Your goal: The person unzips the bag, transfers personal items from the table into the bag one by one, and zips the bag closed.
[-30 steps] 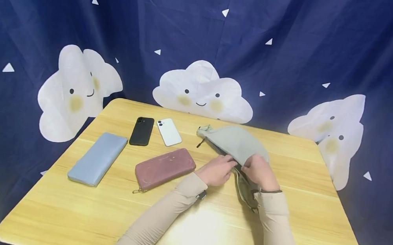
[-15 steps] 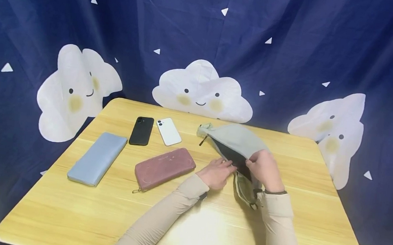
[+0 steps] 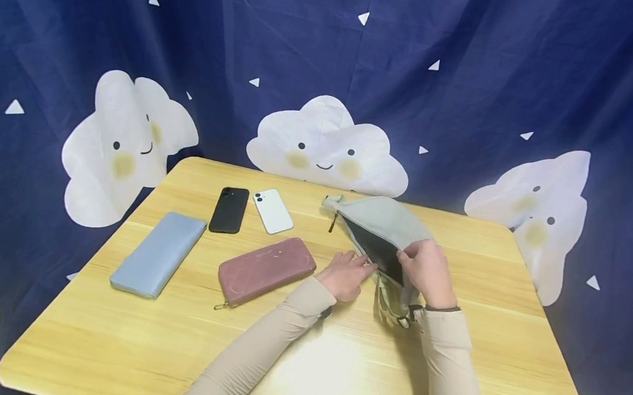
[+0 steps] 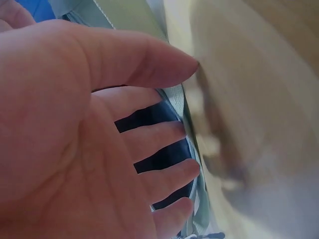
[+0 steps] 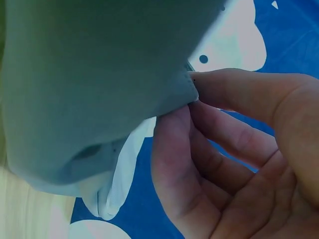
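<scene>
A pale grey-green crossbody bag (image 3: 386, 217) lies on the wooden table, its long zipped mouth spread wide and a dark lining (image 3: 375, 246) showing inside. My right hand (image 3: 429, 273) pinches the upper edge of that mouth between thumb and index finger, holding it raised. Seen from the right wrist, the bag's fabric corner (image 5: 182, 92) sits between those fingertips. Along the lower edge lies my left hand (image 3: 345, 276), fingers straight and spread. In the left wrist view its fingertips (image 4: 192, 169) rest at the light green edging, with the dark lining between them.
Left of the bag lie a mauve zip wallet (image 3: 266, 270), a light blue long wallet (image 3: 159, 253), a black phone (image 3: 229, 210) and a white phone (image 3: 273, 211). A dark blue curtain (image 3: 309, 31) with clouds hangs behind the table (image 3: 125, 344).
My right hand has lifted the bag's upper edge and shifted slightly right, so the mouth gapes wider. The left hand has drawn back a little to the left, its fingers straightening.
</scene>
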